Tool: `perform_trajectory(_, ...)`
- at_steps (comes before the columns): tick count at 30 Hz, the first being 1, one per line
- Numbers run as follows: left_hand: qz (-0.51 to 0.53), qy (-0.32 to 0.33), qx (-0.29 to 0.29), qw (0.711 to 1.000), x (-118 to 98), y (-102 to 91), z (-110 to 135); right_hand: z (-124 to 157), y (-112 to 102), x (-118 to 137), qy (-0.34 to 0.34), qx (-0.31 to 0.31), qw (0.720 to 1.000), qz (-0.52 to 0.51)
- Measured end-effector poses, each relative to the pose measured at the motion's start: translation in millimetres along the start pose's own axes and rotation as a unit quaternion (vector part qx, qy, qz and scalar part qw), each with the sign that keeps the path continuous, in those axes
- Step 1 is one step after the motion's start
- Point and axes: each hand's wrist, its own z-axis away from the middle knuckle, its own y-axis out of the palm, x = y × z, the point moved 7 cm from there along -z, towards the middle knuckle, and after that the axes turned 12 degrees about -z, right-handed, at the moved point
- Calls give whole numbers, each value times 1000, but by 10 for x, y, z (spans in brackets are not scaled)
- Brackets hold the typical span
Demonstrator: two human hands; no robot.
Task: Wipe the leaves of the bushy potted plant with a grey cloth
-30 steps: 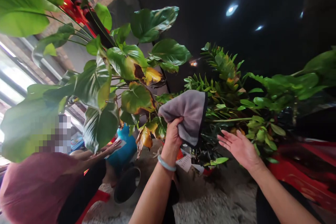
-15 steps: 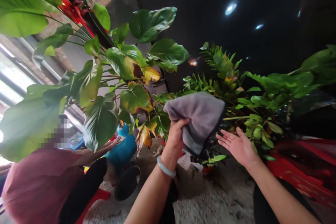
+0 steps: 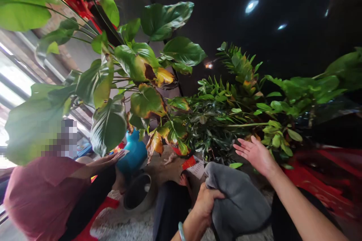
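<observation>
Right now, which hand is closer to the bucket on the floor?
The left. The left hand, gripping the grey cloth, is to the right of the bucket; the right hand, open and palm up, is farther right.

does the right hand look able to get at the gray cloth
Probably yes: the right hand is open and seems to hold nothing, and no object shows between it and the gray cloth. The left hand grips only one side, leaving much of the cloth exposed.

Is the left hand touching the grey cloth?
Touching: the head view shows the left hand gripping the grey cloth, thumb lying over its near side.
</observation>
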Motion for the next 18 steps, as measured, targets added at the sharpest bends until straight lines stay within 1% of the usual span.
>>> perform_trajectory(2,55,-3,-34,998,-87,-23,44,79,-14,67,-33,-2,999,29)
perform_trajectory(3,91,6,-47,995,-163,-19,66,143,-30,95,-49,-4,998,40)
perform_trajectory(5,168,48,-56,983,-329,13,106,337,-55,95,-66,-9,997,46)
perform_trajectory(7,223,91,-54,969,-430,72,137,608,-39,-30,-50,-15,998,37)
perform_trajectory(8,239,104,-49,964,-435,117,151,760,-3,-142,-30,-14,999,32)
perform_trajectory(9,247,109,-40,962,-410,174,163,912,42,-269,-8,-18,999,31)
perform_trajectory(11,249,99,-20,963,-286,300,195,1173,157,-522,31,-21,999,31)
perform_trajectory(13,241,88,-1,967,-138,407,244,1333,221,-641,19,-47,999,20)
perform_trajectory(16,203,105,52,972,-8,510,322,1402,198,-600,-24,-86,996,-6)
perform_trajectory(18,138,130,80,979,24,504,346,1395,147,-522,-29,-89,995,-18)
